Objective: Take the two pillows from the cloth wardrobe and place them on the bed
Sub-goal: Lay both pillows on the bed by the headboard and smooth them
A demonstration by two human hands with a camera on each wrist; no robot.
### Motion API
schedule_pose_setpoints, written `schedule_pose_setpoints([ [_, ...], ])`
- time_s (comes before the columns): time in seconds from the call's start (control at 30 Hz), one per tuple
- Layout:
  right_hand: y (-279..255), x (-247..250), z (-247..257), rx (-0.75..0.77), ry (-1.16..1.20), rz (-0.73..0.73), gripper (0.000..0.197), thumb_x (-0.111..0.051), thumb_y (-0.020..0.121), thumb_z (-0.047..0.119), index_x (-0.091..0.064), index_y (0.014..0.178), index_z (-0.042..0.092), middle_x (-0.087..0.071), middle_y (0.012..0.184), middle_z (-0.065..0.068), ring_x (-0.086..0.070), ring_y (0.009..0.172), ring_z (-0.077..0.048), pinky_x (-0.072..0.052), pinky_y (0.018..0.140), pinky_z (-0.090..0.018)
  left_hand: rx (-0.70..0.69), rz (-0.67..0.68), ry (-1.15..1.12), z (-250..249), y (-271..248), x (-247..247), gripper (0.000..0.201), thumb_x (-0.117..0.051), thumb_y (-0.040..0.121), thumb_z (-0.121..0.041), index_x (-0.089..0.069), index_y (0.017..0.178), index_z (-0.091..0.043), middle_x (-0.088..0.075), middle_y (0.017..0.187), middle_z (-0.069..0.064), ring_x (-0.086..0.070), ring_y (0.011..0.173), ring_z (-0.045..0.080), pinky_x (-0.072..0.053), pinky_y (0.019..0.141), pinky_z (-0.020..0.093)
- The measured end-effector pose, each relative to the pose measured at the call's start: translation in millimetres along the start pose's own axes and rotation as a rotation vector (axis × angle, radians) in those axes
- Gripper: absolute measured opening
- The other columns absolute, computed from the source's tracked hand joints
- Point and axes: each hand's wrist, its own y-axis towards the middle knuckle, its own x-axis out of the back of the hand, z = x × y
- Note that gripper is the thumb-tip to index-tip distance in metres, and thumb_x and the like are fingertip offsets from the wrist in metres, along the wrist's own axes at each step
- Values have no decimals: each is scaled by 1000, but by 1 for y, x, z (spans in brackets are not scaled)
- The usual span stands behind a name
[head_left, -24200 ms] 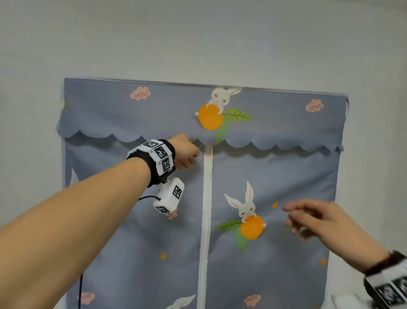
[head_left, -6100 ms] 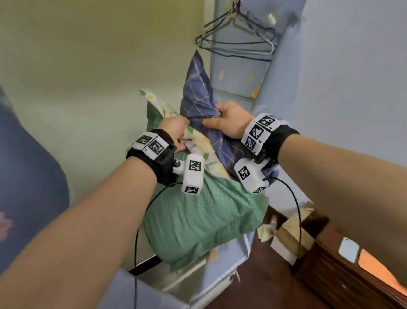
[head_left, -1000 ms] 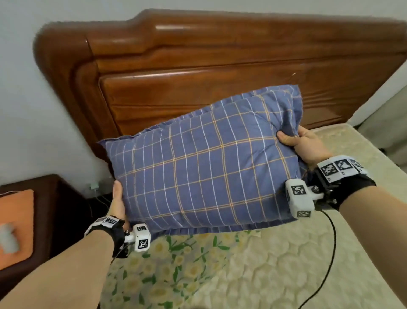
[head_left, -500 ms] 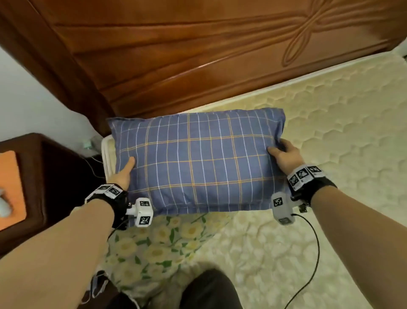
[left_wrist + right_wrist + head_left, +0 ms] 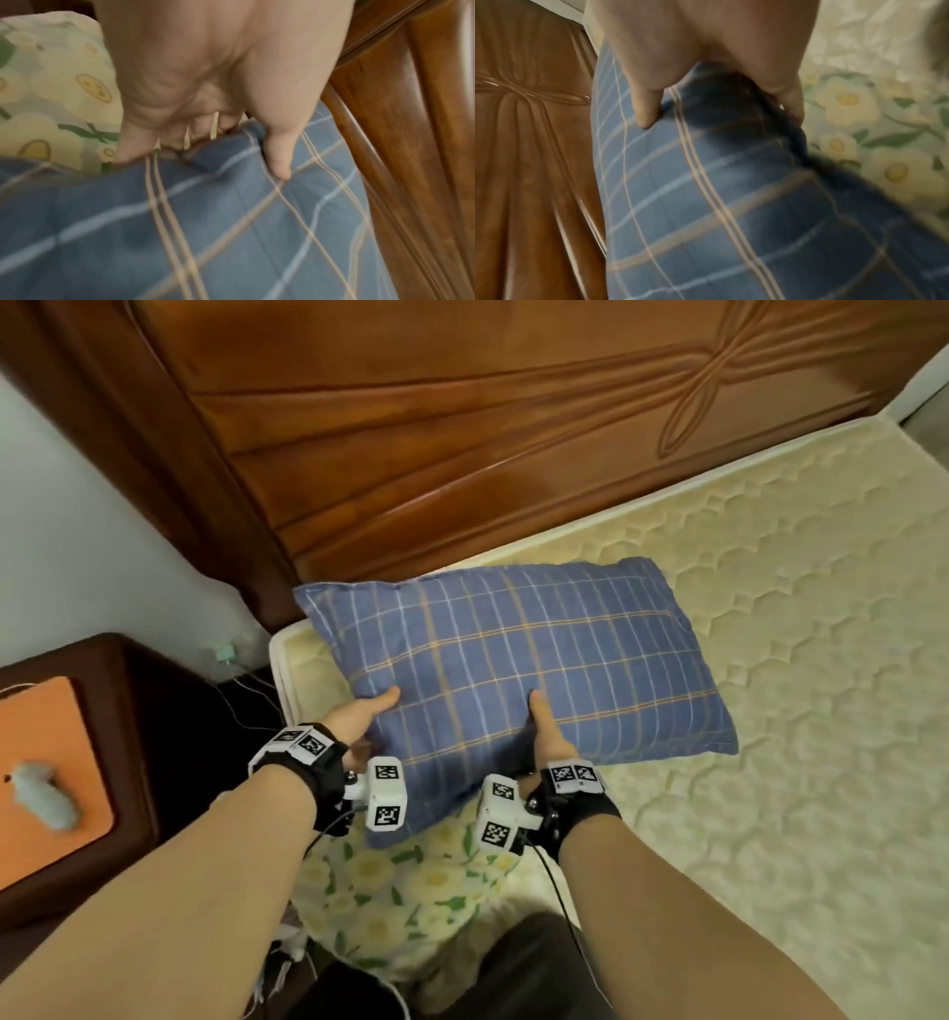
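Since half a second ago both hands have slid from the ends of the blue plaid pillow [image 5: 518,660] to its near long edge, and the pillow has swung toward the mattress [image 5: 801,660] middle. Nearest, the floral pillow [image 5: 411,886] lies partly under it. The left hand [image 5: 359,719] and right hand [image 5: 544,734] each pinch the plaid edge, thumb on top, fingers beneath. Beyond stands the headboard [image 5: 462,428]. Likely step: settling pillow 2; next, release both grips.
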Motion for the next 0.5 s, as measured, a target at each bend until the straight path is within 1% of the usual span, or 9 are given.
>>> schedule_pose_setpoints([
  [0.07,-21,-11,6,-70,-34,-19,133,-57,12,98,-59,123,24,-65,109,-10,-64,77,-34,-53,82,-49,8,99,26,-11,-38,-1,109,-89,37,-62,-60,129,-12,-65,122,11,-62,111,31,-49,98,45],
  [0.13,-74,-7,23,3,-120,-7,94,-58,49,90,-63,123,32,-65,95,-11,-65,83,-29,-53,93,-48,18,160,56,-22,-59,1,108,-89,43,-64,-57,132,-11,-64,115,12,-62,103,30,-50,97,50],
  [0.17,-82,-3,28,45,-136,-7,69,-58,71,75,-65,123,30,-67,93,-10,-63,76,-27,-52,94,-45,35,180,42,-28,-71,2,102,-87,51,-62,-54,132,-9,-62,119,14,-61,109,33,-51,96,56],
  [0.2,-85,1,32,93,-76,-11,54,-58,84,59,-62,127,27,-70,101,-11,-60,71,-25,-52,90,-41,44,190,3,-35,-80,1,91,-83,61,-59,-52,131,-8,-59,122,16,-57,117,37,-53,91,59],
  [0.23,-85,5,36,125,7,25,49,-62,87,47,-58,129,24,-68,117,-8,-60,74,-23,-52,84,-36,32,195,-39,-41,-88,-2,81,-78,70,-58,-50,129,-11,-58,122,17,-56,119,39,-55,86,59],
  [0.3,-87,13,47,138,275,29,69,-71,81,32,-42,142,18,-55,141,-4,-64,100,-27,-53,82,-32,-21,174,-90,-55,-97,-13,74,-75,73,-59,-51,130,-20,-60,126,15,-61,113,39,-60,74,53],
  [0.37,-98,30,62,264,368,-107,70,-70,84,17,-37,146,16,-56,138,-6,-60,116,-32,-48,92,-33,-91,125,-129,-68,-107,-31,77,-76,69,-62,-50,132,-26,-61,130,9,-63,106,32,-58,64,44],
  [0.43,-103,53,82,398,409,-154,59,-69,83,11,-48,137,22,-64,128,-9,-64,109,-35,-49,97,-43,-155,149,-166,-86,-111,-54,71,-72,74,-61,-49,131,-27,-63,128,5,-63,98,27,-54,66,41],
  [0.5,-102,79,101,476,470,-127,42,-68,80,9,-57,117,25,-69,116,-10,-67,95,-34,-55,89,-50,-165,184,-193,-101,-110,-81,70,-72,75,-59,-48,133,-27,-65,122,6,-63,96,27,-52,70,43],
])
